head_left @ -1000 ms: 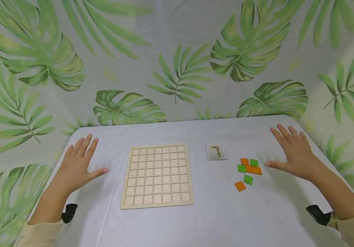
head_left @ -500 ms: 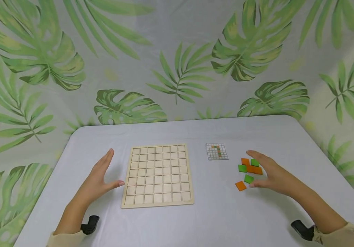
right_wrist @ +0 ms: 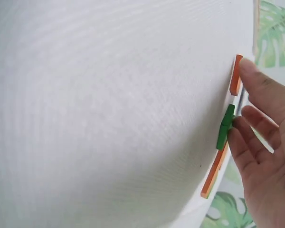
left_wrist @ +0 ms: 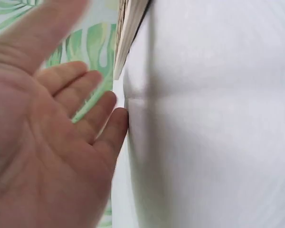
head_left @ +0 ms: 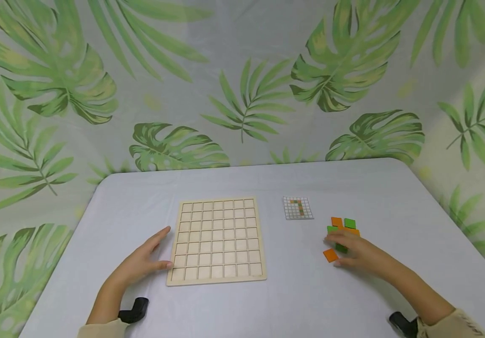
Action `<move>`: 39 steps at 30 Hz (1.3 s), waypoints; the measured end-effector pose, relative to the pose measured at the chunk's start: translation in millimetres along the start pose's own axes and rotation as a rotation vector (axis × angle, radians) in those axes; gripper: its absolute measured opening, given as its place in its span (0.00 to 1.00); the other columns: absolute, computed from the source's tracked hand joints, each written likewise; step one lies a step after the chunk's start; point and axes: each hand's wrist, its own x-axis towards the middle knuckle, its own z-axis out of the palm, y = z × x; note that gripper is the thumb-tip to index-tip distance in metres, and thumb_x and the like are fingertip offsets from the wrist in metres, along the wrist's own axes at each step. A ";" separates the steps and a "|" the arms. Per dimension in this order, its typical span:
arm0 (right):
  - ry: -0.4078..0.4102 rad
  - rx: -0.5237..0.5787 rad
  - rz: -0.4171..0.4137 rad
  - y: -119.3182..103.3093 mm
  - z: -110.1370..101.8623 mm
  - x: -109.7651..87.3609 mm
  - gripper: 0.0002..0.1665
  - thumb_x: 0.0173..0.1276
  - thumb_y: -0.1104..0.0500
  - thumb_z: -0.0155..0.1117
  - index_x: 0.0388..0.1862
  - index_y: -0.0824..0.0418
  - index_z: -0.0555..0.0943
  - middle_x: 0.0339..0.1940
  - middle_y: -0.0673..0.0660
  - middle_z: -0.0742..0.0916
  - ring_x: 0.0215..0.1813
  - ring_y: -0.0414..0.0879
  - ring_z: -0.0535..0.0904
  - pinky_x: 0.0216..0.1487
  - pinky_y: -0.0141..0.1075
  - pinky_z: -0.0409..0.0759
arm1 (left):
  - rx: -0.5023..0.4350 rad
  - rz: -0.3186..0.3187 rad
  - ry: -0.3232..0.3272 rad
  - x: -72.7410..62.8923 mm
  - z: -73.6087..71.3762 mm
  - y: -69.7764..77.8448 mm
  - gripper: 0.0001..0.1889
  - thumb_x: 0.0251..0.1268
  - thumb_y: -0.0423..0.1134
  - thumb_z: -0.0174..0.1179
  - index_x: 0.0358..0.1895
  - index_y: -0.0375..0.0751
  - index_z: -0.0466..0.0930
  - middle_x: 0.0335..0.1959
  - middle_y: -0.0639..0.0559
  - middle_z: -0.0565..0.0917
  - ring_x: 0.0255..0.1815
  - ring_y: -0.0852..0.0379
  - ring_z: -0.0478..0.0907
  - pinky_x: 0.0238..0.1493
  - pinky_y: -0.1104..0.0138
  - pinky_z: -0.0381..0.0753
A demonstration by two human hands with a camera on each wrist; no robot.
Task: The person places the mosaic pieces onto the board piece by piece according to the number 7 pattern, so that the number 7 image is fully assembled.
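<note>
My right hand (head_left: pixel 365 253) is over a loose group of green and orange square tiles, fingers spread from the thumb and partly covering them. In the right wrist view the thumb lies close by an orange tile (right_wrist: pixel 236 76), and the fingertips are at a green tile (right_wrist: pixel 226 128); whether they touch is hard to tell. Nothing is pinched. One orange tile (head_left: pixel 330 255) lies nearest the front. At the left edge of a wooden grid board (head_left: pixel 217 245) is my left hand (head_left: pixel 141 263), holding nothing, its thumb tip at the frame. The board's squares are bare.
A small pattern card (head_left: pixel 298 208) with a grid of coloured squares lies between the board and the tiles, farther back. A white cloth (head_left: pixel 293 300) covers the table. Behind it hangs a leaf-printed curtain (head_left: pixel 263 56).
Both hands have come inward and down from the table's sides. The left has reached the board's edge, and the right has come over the tiles. Board, card and tiles look unmoved.
</note>
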 end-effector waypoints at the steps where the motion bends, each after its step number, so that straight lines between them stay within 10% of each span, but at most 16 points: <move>1: -0.007 -0.009 -0.013 0.8 1.0 0.3 0.30 0.51 0.58 0.70 0.54 0.64 0.74 0.55 0.59 0.75 0.56 0.56 0.70 0.51 0.47 0.71 | 0.016 0.007 -0.005 0.2 0.8 -1.2 0.49 0.44 0.48 0.68 0.70 0.43 0.49 0.69 0.41 0.51 0.67 0.37 0.47 0.61 0.45 0.47; 20: 0.048 -0.032 -0.062 -9.2 1.5 14.7 0.15 0.54 0.58 0.68 0.41 0.56 0.78 0.42 0.46 0.80 0.45 0.46 0.75 0.44 0.39 0.75 | 0.109 0.077 -0.057 3.0 5.7 -2.0 0.44 0.50 0.47 0.66 0.69 0.37 0.53 0.68 0.37 0.53 0.67 0.35 0.44 0.60 0.42 0.45; 39: 0.206 0.120 -0.197 -87.6 10.2 128.7 0.16 0.59 0.57 0.65 0.45 0.59 0.78 0.42 0.49 0.80 0.44 0.50 0.75 0.46 0.42 0.74 | 0.074 0.066 -0.089 7.5 7.3 -4.6 0.44 0.51 0.45 0.65 0.70 0.40 0.51 0.70 0.42 0.51 0.68 0.37 0.40 0.61 0.43 0.41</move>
